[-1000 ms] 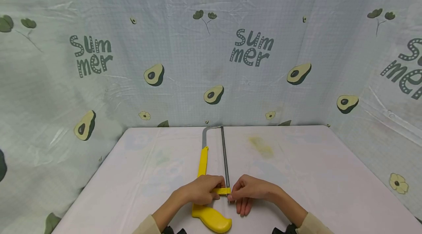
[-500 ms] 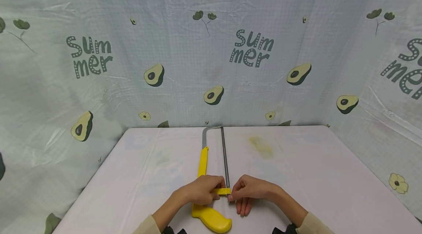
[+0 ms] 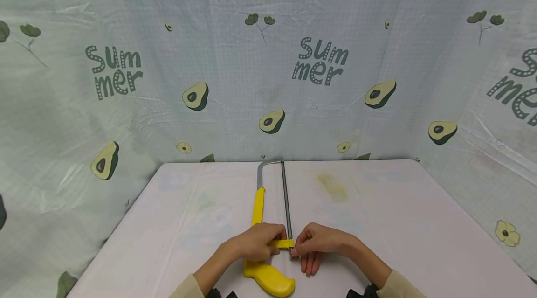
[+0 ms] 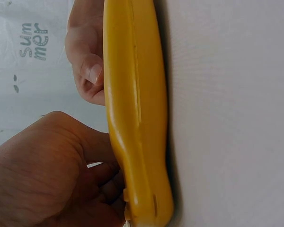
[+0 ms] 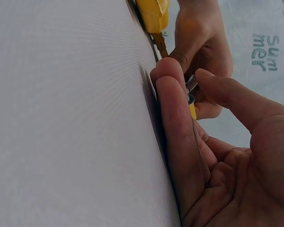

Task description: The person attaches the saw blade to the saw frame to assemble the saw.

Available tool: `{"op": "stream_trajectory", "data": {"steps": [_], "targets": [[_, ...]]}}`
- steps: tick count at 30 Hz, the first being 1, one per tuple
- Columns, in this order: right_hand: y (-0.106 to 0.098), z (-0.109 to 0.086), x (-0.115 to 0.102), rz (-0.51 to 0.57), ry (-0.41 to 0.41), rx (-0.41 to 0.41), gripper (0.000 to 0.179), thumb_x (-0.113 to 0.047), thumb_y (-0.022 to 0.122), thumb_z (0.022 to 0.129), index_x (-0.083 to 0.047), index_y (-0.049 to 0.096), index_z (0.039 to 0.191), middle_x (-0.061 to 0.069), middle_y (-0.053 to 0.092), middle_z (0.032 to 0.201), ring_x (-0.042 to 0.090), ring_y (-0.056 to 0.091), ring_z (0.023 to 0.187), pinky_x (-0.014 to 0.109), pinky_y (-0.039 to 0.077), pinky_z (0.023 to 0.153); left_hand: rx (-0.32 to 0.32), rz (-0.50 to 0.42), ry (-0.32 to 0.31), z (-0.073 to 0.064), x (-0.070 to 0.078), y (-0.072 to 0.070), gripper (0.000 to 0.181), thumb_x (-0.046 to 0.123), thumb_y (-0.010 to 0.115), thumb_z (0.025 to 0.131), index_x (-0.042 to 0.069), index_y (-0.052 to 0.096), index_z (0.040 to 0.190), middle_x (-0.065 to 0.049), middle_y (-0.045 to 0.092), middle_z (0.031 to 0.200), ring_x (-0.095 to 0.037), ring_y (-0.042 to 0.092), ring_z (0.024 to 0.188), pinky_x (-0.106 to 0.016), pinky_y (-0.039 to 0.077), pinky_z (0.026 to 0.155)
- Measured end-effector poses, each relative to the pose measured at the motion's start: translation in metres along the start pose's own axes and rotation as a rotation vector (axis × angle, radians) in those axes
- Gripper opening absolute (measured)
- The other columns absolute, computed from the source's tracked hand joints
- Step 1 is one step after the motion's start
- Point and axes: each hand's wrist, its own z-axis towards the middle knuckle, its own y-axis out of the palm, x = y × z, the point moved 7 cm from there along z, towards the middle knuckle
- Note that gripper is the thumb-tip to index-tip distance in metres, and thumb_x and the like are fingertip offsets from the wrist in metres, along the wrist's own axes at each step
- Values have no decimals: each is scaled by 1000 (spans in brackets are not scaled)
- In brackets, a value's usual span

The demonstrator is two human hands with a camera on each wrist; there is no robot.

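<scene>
A hacksaw (image 3: 258, 209) with a yellow handle (image 3: 272, 280) and grey front bow lies on the table, its blade (image 3: 286, 200) running along the right side. My left hand (image 3: 258, 239) grips the yellow frame near the blade's near end, fingers around the short yellow crosspiece (image 3: 283, 244). At that end my right hand (image 3: 319, 241) pinches the small metal wing nut (image 5: 191, 84) between thumb and index finger; its other fingers rest down by the table. In the left wrist view the handle hides part of the right hand (image 4: 86, 56).
The table (image 3: 377, 214) has a pale cover with a yellowish stain (image 3: 333, 187) right of the blade. A curtain (image 3: 235, 65) printed with avocados and lettering hangs behind the table and along both sides.
My right fingertips shift slightly at the wing nut, which shows a little more below them now. The left hand and the hacksaw stay in place.
</scene>
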Motion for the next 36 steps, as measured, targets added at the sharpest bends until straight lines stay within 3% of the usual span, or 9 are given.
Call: {"op": "stream_trajectory", "data": {"steps": [36], "targets": [[0,-2,-3,4,-15,-20,23,-17,66,98,3,74,105,3,75,75,9,73,62,22,58,58,-2,11,-11,0,0,0,20,14,73,95,22,60,107,12,54,88,-4,49,81,-21,43,77]]}}
